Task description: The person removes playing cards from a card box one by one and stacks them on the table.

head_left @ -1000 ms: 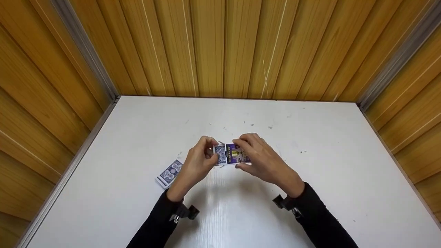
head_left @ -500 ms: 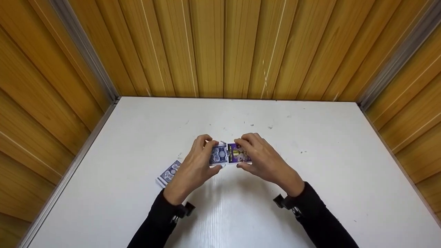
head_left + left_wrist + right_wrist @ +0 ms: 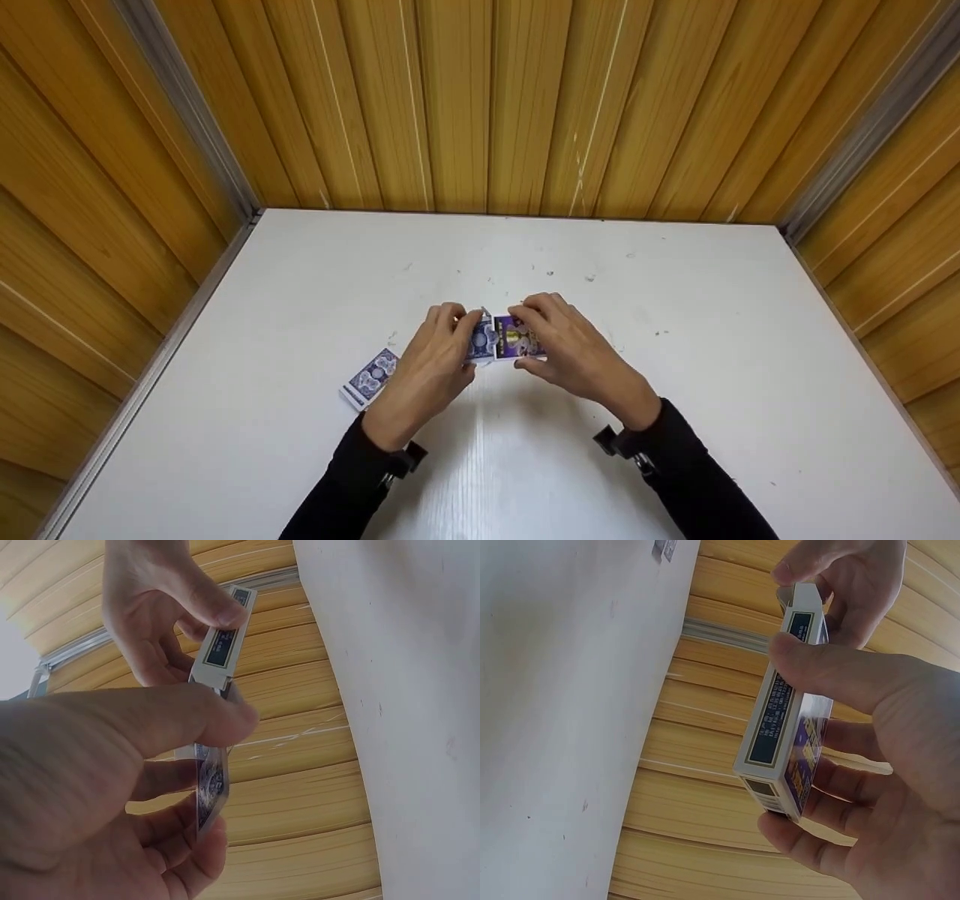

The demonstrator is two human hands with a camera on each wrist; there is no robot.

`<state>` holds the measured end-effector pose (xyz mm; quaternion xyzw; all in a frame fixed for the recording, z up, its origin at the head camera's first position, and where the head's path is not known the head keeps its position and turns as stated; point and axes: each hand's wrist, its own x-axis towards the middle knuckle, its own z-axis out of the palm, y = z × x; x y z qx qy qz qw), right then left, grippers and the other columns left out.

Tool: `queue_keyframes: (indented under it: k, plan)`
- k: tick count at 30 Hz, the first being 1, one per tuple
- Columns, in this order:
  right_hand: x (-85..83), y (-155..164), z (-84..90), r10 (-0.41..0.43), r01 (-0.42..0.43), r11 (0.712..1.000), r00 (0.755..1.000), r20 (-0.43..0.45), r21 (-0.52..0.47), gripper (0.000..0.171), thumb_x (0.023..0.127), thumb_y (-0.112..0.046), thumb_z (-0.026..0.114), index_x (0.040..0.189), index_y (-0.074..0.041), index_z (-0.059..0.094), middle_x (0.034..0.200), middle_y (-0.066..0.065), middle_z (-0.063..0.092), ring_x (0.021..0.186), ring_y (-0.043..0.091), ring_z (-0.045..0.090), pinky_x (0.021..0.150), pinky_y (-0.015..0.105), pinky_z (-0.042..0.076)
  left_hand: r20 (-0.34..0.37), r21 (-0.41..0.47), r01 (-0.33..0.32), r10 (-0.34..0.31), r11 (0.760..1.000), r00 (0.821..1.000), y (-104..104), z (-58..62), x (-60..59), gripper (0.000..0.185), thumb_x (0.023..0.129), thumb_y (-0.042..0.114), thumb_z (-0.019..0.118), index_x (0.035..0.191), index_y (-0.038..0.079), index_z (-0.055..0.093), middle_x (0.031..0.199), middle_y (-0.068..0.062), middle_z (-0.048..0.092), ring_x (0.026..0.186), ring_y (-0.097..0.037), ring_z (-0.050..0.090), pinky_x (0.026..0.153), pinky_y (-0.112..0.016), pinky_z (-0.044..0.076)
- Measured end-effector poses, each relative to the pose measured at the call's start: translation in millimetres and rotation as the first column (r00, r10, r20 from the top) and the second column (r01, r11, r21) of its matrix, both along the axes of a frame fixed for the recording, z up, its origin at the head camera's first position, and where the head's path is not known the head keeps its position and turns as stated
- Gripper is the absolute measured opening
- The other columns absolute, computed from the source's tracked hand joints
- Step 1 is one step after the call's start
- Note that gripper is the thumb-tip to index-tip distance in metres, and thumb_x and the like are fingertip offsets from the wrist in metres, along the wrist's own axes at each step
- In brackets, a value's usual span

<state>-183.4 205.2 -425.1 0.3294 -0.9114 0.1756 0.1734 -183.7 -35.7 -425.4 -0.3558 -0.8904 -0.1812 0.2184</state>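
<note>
My right hand (image 3: 574, 349) grips a purple and white playing card box (image 3: 517, 339), thumb on one narrow side and fingers on the other. The box's open end faces left, with loose flaps beside it. Blue-backed playing cards (image 3: 481, 343) reach out of that end, partly covered by my left hand (image 3: 431, 364). In the left wrist view, the left thumb lies along one edge of the cards (image 3: 211, 791) while the fingers curl at the opposite side. The right wrist view shows the dark printed side of the box (image 3: 776, 716) under the right thumb.
A second stack of blue-backed playing cards (image 3: 371, 377) lies on the white table (image 3: 712, 360), just left of the left wrist and partly behind it. Wood-patterned panels (image 3: 480, 105) stand around the table's back and sides. Both sleeves carry wrist cameras.
The left hand shifted its hold from thumb on the cards' face to the cards' edges. Over the last half second it moved right, closer to the box. The right hand stays nearly still.
</note>
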Motion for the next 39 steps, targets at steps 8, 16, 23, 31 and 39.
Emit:
queue_keyframes:
  k: [8, 16, 23, 31, 39]
  plan:
    - [-1.9, 2, 1.2, -0.018, 0.018, 1.000, 1.000, 0.013, -0.007, 0.069, 0.079, -0.023, 0.093, 0.136, -0.002, 0.060, 0.125, 0.012, 0.057, 0.112, 0.025, 0.055, 0.095, 0.039, 0.050, 0.060, 0.000, -0.045, 0.045, 0.999, 0.997, -5, 6.6, 1.8, 0.064, 0.072, -0.001, 0.084, 0.131, 0.001, 0.059, 0.119, -0.016, 0.055, 0.106, -0.031, 0.054, 0.091, -0.039, 0.050]
    - [-2.1, 7, 3.5, -0.052, 0.053, 0.998, 0.998, 0.019, -0.021, 0.068, 0.079, -0.023, 0.093, 0.134, -0.001, 0.060, 0.123, 0.012, 0.057, 0.109, 0.026, 0.055, 0.090, 0.039, 0.051, 0.112, 0.031, -0.048, 0.044, 0.998, 0.993, -21, 15.9, 0.2, 0.063, 0.073, -0.012, 0.078, 0.130, -0.008, 0.054, 0.116, -0.018, 0.058, 0.104, -0.033, 0.057, 0.091, -0.041, 0.052]
    - [-2.2, 9, 4.6, -0.067, 0.068, 0.997, 0.997, 0.032, -0.023, 0.067, 0.080, -0.023, 0.092, 0.134, -0.001, 0.060, 0.125, 0.013, 0.057, 0.111, 0.026, 0.054, 0.090, 0.039, 0.051, 0.232, -0.005, -0.180, 0.177, 0.984, 0.957, -43, 23.4, -2.3, 0.066, 0.077, -0.010, 0.081, 0.135, -0.014, 0.051, 0.116, -0.027, 0.057, 0.103, -0.038, 0.056, 0.087, -0.045, 0.052]
    - [-3.2, 8, 4.6, -0.067, 0.068, 0.998, 0.998, 0.014, -0.016, 0.068, 0.079, -0.022, 0.092, 0.134, -0.001, 0.059, 0.124, 0.013, 0.057, 0.109, 0.027, 0.054, 0.087, 0.039, 0.051, 0.508, -0.129, -0.310, 0.331, 0.942, 0.795, -65, 29.0, -6.5, 0.061, 0.083, 0.000, 0.080, 0.135, -0.012, 0.050, 0.124, -0.024, 0.052, 0.103, -0.032, 0.054, 0.084, -0.045, 0.053]
    - [-6.9, 5, 3.5, -0.074, 0.075, 0.997, 0.996, 0.041, -0.021, 0.067, 0.080, -0.023, 0.091, 0.134, 0.000, 0.059, 0.125, 0.013, 0.056, 0.109, 0.025, 0.054, 0.088, 0.038, 0.051, 0.487, -0.241, -0.356, 0.430, 0.903, 0.760, -76, 20.7, -15.4, 0.051, 0.080, 0.007, 0.086, 0.115, -0.016, 0.057, 0.106, -0.025, 0.054, 0.087, -0.034, 0.061, 0.068, -0.047, 0.057]
